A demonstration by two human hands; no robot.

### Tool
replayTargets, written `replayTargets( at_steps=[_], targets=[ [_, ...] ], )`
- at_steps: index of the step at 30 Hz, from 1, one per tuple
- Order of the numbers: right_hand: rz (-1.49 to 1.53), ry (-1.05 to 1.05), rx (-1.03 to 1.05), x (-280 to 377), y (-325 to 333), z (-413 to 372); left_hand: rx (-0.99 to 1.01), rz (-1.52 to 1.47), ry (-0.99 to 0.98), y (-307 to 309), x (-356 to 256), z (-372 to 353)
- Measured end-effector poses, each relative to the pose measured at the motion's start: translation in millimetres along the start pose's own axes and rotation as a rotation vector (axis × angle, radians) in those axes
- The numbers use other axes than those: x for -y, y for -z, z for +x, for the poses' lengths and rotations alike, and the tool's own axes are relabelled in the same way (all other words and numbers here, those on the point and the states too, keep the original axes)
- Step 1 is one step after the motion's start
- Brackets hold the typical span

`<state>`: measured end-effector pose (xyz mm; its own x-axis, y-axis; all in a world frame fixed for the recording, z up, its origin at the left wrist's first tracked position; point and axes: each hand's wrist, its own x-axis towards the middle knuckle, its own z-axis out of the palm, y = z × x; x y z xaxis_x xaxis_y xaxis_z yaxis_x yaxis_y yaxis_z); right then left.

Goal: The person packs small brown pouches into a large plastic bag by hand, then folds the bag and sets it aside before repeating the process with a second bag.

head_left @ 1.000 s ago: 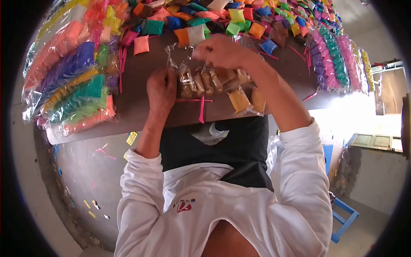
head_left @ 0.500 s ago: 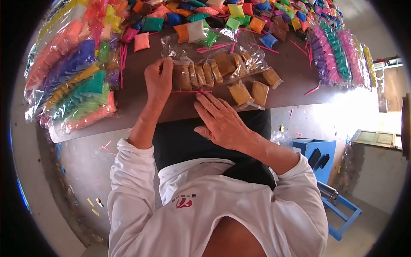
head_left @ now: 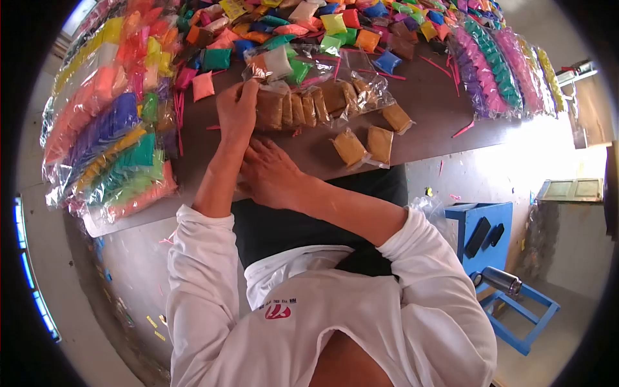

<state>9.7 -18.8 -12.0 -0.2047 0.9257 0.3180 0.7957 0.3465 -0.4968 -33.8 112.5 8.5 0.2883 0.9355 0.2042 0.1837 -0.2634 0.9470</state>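
Observation:
My left hand (head_left: 236, 108) pinches the left end of a clear plastic bag (head_left: 265, 89) at the table's middle. Inside, a row of brown packets (head_left: 303, 108) lies side by side. My right hand (head_left: 274, 173) rests low on the table edge, beside my left wrist, with its fingers lying flat and its thumb mostly hidden. Three loose brown packets, one of them nearest the edge (head_left: 349, 148), lie right of the bag. Part of a pink strip (head_left: 213, 127) shows left of my left wrist.
Bagged rows of coloured packets (head_left: 122, 116) are stacked at the left, with more bagged rows (head_left: 493, 71) at the right. A heap of loose coloured packets (head_left: 335, 24) spreads across the back. Pink strips (head_left: 463, 129) lie scattered. A blue stool (head_left: 525, 322) holds a metal flask (head_left: 501, 280).
My right hand has swept left from below the bag to beside my left wrist. The pink strip below the bag has shifted left. My left hand keeps its pinch.

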Motion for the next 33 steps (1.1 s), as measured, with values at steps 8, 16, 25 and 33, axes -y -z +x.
replayTargets(
  at_steps=[8,16,25,33],
  targets=[
    [0.106,0.07,-0.341,-35.2,114.1,-28.6,-0.039,0.025,0.017,7.6,26.9,-5.6],
    [-0.147,-0.336,0.015,-120.3,154.5,14.0,-0.026,0.149,-0.163,3.4,28.4,-13.2],
    [-0.213,-0.291,0.307,-132.2,145.2,45.9,-0.06,0.226,-0.303,3.2,29.5,-15.1],
    [0.131,-0.435,0.302,-111.6,146.1,44.3,-0.063,0.172,-0.191,-0.8,27.3,-18.7]
  ],
)
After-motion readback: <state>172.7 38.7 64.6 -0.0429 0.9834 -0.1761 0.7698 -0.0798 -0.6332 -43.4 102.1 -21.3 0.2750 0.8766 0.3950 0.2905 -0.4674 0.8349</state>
